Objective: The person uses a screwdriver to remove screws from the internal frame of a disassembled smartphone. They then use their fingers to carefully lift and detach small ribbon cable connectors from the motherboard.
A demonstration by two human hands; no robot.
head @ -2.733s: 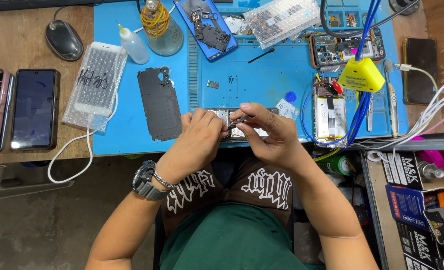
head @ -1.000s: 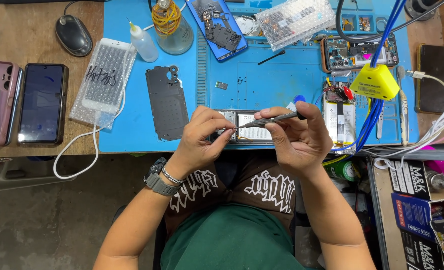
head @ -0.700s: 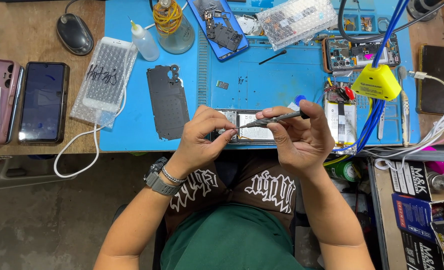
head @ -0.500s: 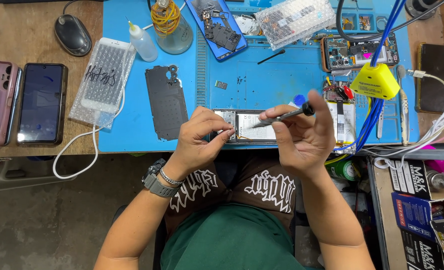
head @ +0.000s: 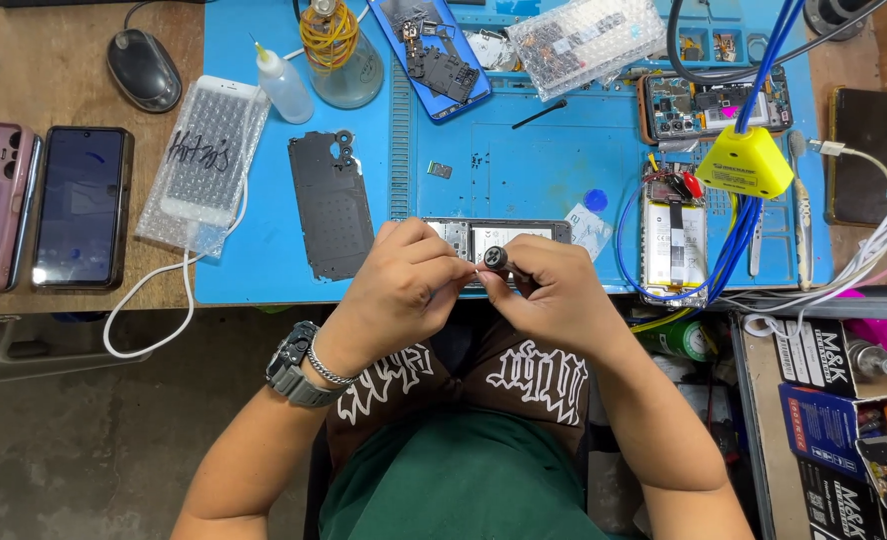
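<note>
both hands meet over the opened phone [head: 499, 236] at the near edge of the blue work mat [head: 524, 170]. right hand [head: 554, 295] fingers pinch a dark-capped screwdriver [head: 494, 260] upright; left hand [head: 404, 285] fingertips press together against its tip.

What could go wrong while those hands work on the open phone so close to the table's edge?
The opened phone lies at the blue mat's front edge, so a nudge might tip it onto the lap. The screwdriver, pinched between the left hand and right hand, could slip and scratch the parts. Tiny loose screws could roll off.
</note>
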